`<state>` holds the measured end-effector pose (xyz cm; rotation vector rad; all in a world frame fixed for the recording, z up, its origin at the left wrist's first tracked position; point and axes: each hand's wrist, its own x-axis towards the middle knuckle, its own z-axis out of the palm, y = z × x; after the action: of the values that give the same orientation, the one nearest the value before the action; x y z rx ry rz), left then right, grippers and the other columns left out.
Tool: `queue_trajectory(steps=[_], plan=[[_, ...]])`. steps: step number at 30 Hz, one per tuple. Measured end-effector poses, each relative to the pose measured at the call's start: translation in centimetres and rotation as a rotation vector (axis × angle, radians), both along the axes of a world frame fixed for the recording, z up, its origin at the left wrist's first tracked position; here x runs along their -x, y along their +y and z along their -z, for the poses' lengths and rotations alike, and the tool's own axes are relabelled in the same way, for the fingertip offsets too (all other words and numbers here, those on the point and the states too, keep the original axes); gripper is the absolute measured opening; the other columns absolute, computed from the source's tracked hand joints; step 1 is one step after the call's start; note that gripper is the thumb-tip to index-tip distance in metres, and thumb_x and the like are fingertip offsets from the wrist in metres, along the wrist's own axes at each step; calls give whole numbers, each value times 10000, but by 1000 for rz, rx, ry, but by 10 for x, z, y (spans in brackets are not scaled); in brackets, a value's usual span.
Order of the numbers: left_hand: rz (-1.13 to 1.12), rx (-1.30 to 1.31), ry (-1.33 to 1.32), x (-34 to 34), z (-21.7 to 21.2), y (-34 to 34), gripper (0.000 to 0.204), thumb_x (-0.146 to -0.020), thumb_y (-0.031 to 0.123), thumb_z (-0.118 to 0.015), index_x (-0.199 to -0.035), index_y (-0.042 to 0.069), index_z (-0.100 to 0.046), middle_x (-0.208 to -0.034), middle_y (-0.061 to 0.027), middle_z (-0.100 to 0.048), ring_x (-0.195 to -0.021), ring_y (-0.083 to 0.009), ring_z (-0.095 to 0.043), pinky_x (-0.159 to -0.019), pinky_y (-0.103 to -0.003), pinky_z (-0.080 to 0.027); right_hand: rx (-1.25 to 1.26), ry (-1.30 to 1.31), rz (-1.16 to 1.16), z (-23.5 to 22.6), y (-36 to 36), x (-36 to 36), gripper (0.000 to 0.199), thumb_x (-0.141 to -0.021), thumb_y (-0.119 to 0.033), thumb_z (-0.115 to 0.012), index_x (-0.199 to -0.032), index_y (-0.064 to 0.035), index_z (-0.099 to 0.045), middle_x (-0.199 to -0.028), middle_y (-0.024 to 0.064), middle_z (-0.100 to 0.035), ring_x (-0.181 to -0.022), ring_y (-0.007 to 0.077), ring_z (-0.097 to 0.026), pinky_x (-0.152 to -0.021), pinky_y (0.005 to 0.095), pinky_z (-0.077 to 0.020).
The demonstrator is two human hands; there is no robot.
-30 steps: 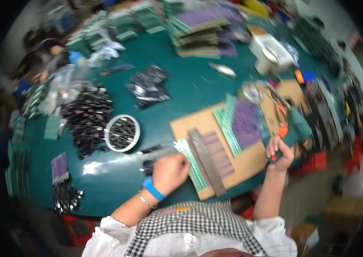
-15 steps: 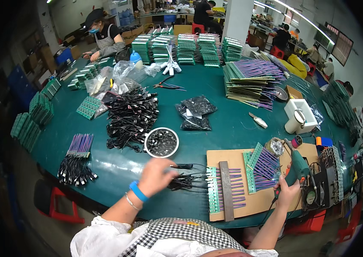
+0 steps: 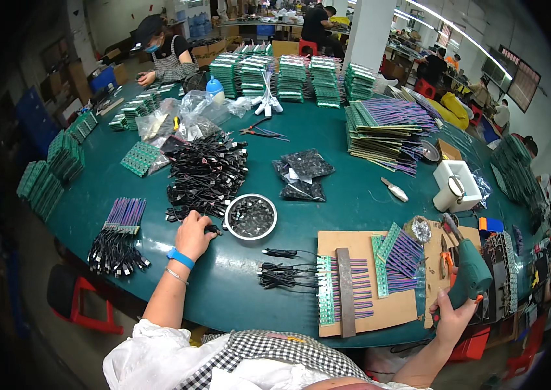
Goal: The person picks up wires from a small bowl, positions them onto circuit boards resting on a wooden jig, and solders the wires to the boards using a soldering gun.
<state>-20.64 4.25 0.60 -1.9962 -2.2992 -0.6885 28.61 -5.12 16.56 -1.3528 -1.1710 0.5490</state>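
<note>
The left hand (image 3: 193,235) pinches a black connector (image 3: 212,229) at the near edge of the cable pile (image 3: 207,174) (just left of the round tin (image 3: 251,216)), while the right hand (image 3: 452,316), well apart to the right, grips a green soldering gun (image 3: 470,271) upright.

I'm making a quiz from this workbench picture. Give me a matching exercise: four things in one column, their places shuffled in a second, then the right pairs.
Things:
1 left hand
2 right hand
3 round metal dish
4 white box

Places:
A around the green tool's handle
B at the edge of the black cable pile
C far right of the table
D just right of the left hand

Pairs: 1-B, 2-A, 3-D, 4-C
</note>
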Motion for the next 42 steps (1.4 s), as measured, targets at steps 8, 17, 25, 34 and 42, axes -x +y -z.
queue_trajectory(steps=[8,17,25,34,42], plan=[[191,-19,-233,6,-9,-18,237,-662,115,-787,-829,70,-624,-1022,-96,-507,-975,-279,-518,-841,-377,-447,-48,64,-125,10,7,8,486,-760,67,-580,-1228,41,-451,-776,76,-558,-490,87,-499,-436,208,-437],[159,-553,-1077,-24,-44,-27,75,-933,72,-528,-969,8,-544,-755,0,-559,-661,-66,-497,-615,-215,-434,27,265,-274,44,14,22,525,-747,76,-599,-1240,46,-422,-1162,164,-522,-572,121,-561,-448,246,-492],[707,-165,-806,-143,-90,-46,195,-789,51,-685,-974,1,-648,-805,-112,-647,-677,-203,-624,-619,-309,-494,188,421,-484,62,15,74,587,-710,71,-701,-1233,25,-438,-1068,158,-582,-676,179,-632,-540,260,-521],[1063,-163,-621,-199,-92,-52,340,-723,135,-757,-1040,65,-658,-755,-94,-622,-657,-253,-606,-581,-337,-485,43,410,-512,70,11,105,642,-698,97,-721,-1251,43,-401,-1027,150,-605,-904,228,-653,-736,309,-560],[911,-22,-554,-165,-97,-39,138,-769,117,-715,-868,25,-685,-769,-97,-659,-660,-217,-633,-574,-327,-483,42,519,-333,76,14,85,652,-662,15,-751,-1218,-7,-410,-788,147,-644,-567,156,-612,-507,234,-510]])
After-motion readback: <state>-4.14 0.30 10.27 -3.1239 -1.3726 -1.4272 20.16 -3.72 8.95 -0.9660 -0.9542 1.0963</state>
